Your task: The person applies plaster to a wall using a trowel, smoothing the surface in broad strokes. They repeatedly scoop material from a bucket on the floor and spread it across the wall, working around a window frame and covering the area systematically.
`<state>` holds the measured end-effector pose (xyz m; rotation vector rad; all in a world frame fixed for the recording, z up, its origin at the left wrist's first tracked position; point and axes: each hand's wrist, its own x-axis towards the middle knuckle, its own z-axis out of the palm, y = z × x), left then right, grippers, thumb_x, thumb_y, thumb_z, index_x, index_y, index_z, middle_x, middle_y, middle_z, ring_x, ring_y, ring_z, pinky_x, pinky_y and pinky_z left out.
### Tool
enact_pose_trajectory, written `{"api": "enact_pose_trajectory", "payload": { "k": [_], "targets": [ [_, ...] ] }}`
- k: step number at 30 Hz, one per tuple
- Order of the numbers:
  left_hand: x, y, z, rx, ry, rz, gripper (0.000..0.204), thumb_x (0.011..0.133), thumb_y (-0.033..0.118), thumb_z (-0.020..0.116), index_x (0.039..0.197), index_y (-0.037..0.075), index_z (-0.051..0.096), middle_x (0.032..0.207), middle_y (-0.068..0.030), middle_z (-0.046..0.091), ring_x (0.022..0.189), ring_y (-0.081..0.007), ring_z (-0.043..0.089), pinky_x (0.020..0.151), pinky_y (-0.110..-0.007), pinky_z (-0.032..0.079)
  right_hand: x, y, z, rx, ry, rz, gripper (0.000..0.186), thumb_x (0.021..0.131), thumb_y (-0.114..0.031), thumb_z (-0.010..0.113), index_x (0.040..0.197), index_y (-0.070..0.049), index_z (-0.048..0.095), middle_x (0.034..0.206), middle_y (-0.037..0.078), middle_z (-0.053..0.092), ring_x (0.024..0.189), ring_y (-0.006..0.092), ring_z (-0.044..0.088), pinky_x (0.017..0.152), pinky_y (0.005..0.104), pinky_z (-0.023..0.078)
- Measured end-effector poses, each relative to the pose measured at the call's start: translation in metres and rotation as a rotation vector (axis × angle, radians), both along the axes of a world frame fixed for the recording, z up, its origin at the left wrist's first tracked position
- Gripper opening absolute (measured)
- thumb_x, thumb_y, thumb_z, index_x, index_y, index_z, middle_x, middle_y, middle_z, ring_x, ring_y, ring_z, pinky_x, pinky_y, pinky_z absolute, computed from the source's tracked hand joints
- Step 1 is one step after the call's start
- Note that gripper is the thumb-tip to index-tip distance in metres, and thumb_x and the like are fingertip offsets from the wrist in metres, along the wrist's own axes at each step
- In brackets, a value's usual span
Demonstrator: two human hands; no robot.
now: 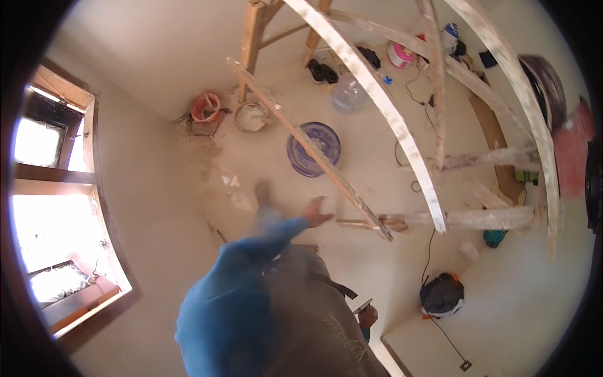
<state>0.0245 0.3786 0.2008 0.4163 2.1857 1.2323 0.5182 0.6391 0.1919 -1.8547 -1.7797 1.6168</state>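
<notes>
Left hand (316,212) stretched forward on blue-sleeved arm — blurred, fingers spread, right hand (367,316) low, closed.

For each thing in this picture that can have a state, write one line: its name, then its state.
Left hand: open, fingers spread, blurred, holding nothing.
Right hand: low by the hip, gripping a flat tool.
Orange bucket: upright.
Purple basin: upright on the floor.
Clear water jug: upright.
Window: bright with daylight.

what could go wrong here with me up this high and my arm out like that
1. The left hand stretches out over open floor, gripping nothing; leaning that way could cost balance.
2. The right hand holds a flat tool; if dropped it falls far.
3. Below lie a purple basin, buckets and loose cables, bad to land on or trip over.
</notes>
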Motion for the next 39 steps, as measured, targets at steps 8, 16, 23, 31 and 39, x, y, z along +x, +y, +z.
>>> {"api": "enact_pose_trajectory", "payload": {
  "k": [8,16,23,31,39],
  "targets": [
    [-0.176,-0.337,-0.055,-0.161,0.068,0.610,0.072,0.082,0.042,0.073,0.134,0.000,0.046,0.121,-0.0203,0.061,0.103,-0.0334,0.064,0.090,-0.041,0.051,-0.280,-0.062,-0.054,0.565,-0.340,0.829,0.021,0.087,-0.025,0.060,0.087,-0.005,0.069,0.083,0.015,0.070,0.074,0.0258,0.067,0.064,0.0379,0.052],
    [-0.323,-0.425,0.057,0.343,0.168,0.959,0.058,0.089,0.032,0.069,0.130,-0.003,0.047,0.118,-0.0156,0.060,0.104,-0.0231,0.061,0.088,-0.033,0.049,-0.496,-0.147,0.000,0.581,-0.213,0.813,0.023,0.081,-0.016,0.067,0.099,-0.001,0.067,0.090,0.013,0.070,0.087,0.0221,0.066,0.079,0.0349,0.051],
    [-0.406,-0.439,0.105,0.659,0.186,0.996,0.054,0.090,0.027,0.070,0.130,-0.001,0.048,0.119,-0.0148,0.059,0.109,-0.0233,0.058,0.092,-0.033,0.047,-0.546,-0.164,-0.023,0.462,-0.230,0.732,0.027,0.082,-0.019,0.067,0.099,0.003,0.065,0.094,0.019,0.069,0.087,0.0289,0.068,0.078,0.0397,0.053],
    [-0.558,-0.307,0.139,0.438,0.460,0.617,0.078,0.073,0.026,0.083,0.136,0.001,0.043,0.129,-0.0179,0.052,0.125,-0.0320,0.048,0.104,-0.045,0.041,-0.540,-0.154,-0.031,0.404,-0.300,0.721,0.030,0.083,-0.028,0.062,0.088,0.001,0.067,0.091,0.021,0.069,0.088,0.0291,0.068,0.076,0.0407,0.053],
    [-0.630,-0.208,0.117,0.277,0.533,0.855,0.080,0.058,0.021,0.088,0.126,0.010,0.049,0.121,-0.0135,0.049,0.120,-0.0374,0.043,0.100,-0.049,0.034,-0.520,-0.107,-0.014,0.782,-0.480,1.380,0.019,0.091,-0.016,0.053,0.084,-0.006,0.068,0.081,0.012,0.069,0.075,0.0319,0.066,0.070,0.0433,0.054]
  ]
}}
